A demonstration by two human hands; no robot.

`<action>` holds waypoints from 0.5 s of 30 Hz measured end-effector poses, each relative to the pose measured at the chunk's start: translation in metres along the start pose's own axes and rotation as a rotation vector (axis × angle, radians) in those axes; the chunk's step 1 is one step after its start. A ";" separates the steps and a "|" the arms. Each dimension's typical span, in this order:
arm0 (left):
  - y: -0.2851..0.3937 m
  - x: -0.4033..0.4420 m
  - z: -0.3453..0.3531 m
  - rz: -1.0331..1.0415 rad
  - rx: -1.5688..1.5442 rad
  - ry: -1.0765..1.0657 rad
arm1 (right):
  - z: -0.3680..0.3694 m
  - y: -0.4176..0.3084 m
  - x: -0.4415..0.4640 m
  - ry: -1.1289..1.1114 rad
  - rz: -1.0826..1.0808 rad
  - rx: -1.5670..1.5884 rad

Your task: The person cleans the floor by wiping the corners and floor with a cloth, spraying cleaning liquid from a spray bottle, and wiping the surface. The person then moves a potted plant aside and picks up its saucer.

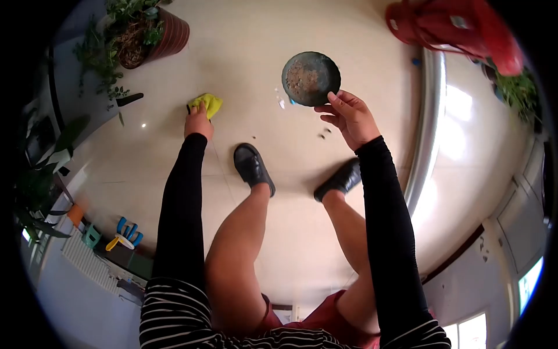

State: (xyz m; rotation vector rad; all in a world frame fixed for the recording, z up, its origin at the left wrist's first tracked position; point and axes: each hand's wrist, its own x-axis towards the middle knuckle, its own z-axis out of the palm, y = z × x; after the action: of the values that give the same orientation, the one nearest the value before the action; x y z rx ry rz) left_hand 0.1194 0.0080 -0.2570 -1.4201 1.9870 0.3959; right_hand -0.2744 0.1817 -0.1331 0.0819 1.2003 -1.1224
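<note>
My right hand [351,118] grips the near right rim of a round dark green plant saucer [326,78], thumb on top. Brown grit [302,79] lies in the saucer, mostly on its left side. Off to the left, my left hand [199,123] is closed on a yellow-green cloth [211,104] with a dark edge, low over the floor. Small white scraps [281,103] and a bit of blue lie on the floor just left of the saucer. A few dark crumbs [324,134] are below it.
A potted plant in a ribbed reddish-brown pot [170,36] stands at upper left. Red bags [453,29] sit at upper right. A pale raised floor strip [426,128] runs down the right side. My black shoes [252,166] are on the glossy tiled floor [244,64].
</note>
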 end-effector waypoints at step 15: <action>0.223 -0.386 -0.343 0.391 -1.203 -0.309 | 0.024 -0.127 -0.423 0.215 -0.136 0.456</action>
State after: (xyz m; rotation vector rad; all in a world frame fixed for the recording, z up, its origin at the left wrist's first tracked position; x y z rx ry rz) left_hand -0.1246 0.1689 0.2242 -1.3957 1.7493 2.0936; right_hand -0.3189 0.3755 0.2617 0.4850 1.1291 -1.5226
